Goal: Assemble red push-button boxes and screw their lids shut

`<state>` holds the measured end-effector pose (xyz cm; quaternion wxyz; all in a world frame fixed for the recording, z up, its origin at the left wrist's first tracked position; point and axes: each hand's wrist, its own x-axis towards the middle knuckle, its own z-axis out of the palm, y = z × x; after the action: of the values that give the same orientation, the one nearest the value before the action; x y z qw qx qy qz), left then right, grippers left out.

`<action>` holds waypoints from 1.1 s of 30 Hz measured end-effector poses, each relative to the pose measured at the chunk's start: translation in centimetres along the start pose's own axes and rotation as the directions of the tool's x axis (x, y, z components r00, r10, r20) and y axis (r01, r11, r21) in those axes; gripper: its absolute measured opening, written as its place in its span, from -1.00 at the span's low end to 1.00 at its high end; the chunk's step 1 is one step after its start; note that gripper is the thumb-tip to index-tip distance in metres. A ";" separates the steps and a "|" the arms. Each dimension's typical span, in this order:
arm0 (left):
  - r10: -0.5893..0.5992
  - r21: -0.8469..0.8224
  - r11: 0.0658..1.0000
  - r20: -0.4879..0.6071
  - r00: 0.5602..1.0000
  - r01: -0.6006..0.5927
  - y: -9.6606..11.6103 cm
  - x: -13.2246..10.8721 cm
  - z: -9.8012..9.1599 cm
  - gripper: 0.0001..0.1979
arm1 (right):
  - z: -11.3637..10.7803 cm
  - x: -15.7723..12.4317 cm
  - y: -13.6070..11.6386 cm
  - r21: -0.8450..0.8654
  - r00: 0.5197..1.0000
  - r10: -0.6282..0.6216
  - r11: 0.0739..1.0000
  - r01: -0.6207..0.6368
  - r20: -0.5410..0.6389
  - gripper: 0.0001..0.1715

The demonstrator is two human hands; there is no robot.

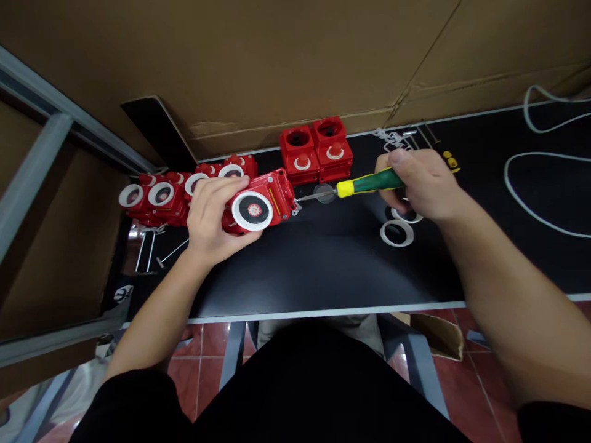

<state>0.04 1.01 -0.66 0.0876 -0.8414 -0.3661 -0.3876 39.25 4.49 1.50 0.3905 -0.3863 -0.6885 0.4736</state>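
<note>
My left hand [212,218] is closed round a red box [280,195] with a white ring about its dark round face, held tilted above the black table. In my right hand [422,178] is a screwdriver [369,183] with a green and yellow handle. Its shaft points left, and the tip meets the right end of the box, by a small silvery fitting [296,208]. Beneath the shaft lies a clear round disc [324,193]. Two loose white rings rest below my right hand, the nearer white ring [383,232] in full view and the other partly hidden.
Several similar red boxes [168,195] stand at the left, some with white rings. Two more red boxes [317,165] stand at the back without them. White cable [510,184] loops across the right. Cardboard [295,67] walls the back; a metal frame [34,178] borders the left.
</note>
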 end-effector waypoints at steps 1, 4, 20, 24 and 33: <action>0.006 -0.004 1.000 0.001 1.000 -0.006 0.0 0.0 0.0 -0.16 | 0.1 0.0 0.0 -0.036 1.000 -0.001 0.999 0.001 -0.009 -0.13; 0.004 -0.033 0.999 -0.021 1.000 -0.004 0.0 0.1 0.1 -0.16 | 0.4 0.3 0.1 -0.036 0.997 -0.012 0.999 0.009 -0.082 -0.10; -0.070 -0.065 0.996 -0.061 0.996 0.066 -0.1 -0.1 0.7 -0.20 | -0.4 0.7 1.3 0.063 0.999 0.024 0.998 -0.022 -0.027 -0.54; -0.043 0.003 0.999 -0.062 0.997 0.044 -0.1 0.1 0.6 -0.17 | -0.5 0.7 1.3 0.051 0.998 0.041 0.998 -0.039 -0.037 -0.52; 0.047 0.000 0.999 -0.084 0.995 -0.047 0.3 0.7 0.4 -0.20 | -0.5 0.9 0.5 -0.009 0.997 0.067 0.998 -0.068 -0.039 -0.15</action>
<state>0.78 1.35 -0.37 0.1112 -0.8328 -0.3418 -0.4211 39.41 5.59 1.31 0.3857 -0.4204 -0.6696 0.4755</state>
